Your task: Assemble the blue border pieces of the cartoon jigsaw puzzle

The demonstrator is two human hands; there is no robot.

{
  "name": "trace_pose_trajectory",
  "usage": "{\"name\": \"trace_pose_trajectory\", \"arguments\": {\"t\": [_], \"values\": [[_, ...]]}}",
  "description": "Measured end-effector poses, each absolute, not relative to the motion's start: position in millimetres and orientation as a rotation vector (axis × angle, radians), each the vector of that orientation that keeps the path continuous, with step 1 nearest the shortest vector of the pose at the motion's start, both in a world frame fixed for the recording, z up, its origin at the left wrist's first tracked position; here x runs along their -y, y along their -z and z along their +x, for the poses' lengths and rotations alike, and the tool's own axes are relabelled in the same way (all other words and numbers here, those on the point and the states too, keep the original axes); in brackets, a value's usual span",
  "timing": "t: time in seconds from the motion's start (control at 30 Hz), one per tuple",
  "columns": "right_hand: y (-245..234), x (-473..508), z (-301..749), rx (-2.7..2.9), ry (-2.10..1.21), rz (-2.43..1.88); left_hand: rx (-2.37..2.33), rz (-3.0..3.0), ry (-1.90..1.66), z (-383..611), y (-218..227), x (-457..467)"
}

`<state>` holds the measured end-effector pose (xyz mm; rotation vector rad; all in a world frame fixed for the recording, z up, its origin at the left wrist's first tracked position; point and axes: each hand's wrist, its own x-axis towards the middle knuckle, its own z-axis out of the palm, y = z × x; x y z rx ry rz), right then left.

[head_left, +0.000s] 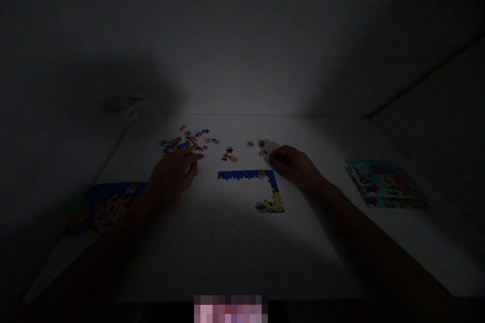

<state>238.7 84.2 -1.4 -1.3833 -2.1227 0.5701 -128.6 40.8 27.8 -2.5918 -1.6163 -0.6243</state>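
On the white table, a partly joined jigsaw puzzle (242, 175) forms a blue strip along the top. It turns down the right side to a yellow-patterned corner. My right hand (291, 162) is just above and right of that corner strip, its fingertips pinched on a small dark puzzle piece (270, 160). My left hand (175, 169) rests low by the near edge of a heap of loose puzzle pieces (185, 142), index finger stretched out and nothing visible in it. Between the hands lie a few orange and red pieces (229, 156) and some scattered pieces (261, 144).
A blue picture sheet (113, 199) lies at the left, partly under my left forearm. Colourful picture sheets (386, 181) overlap at the right. Clear plastic-looking items (129, 101) sit at the back left. A pale wall (242, 60) closes off the far edge. The light is dim.
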Motion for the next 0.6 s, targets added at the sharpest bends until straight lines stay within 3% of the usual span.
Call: {"name": "trace_pose_trajectory", "arguments": {"t": [0.2,0.33,0.43,0.6], "values": [[1.5,-85.7,239.5,2.106,-0.604,-1.412,2.155,-2.149,0.57,-175.5,-51.2,-47.9],[-0.4,-85.9,238.8,2.108,-0.576,-1.421,2.326,-2.173,0.29,-191.9,-46.1,-58.5],[-3.2,-84.8,237.6,2.107,-0.577,-1.414,2.374,-2.237,0.129,-192.2,-41.1,-62.7],[-6.5,-83.4,235.8,2.092,-0.595,-1.423,2.347,-2.23,0.16,-191.5,-40.6,-59.9]]}}
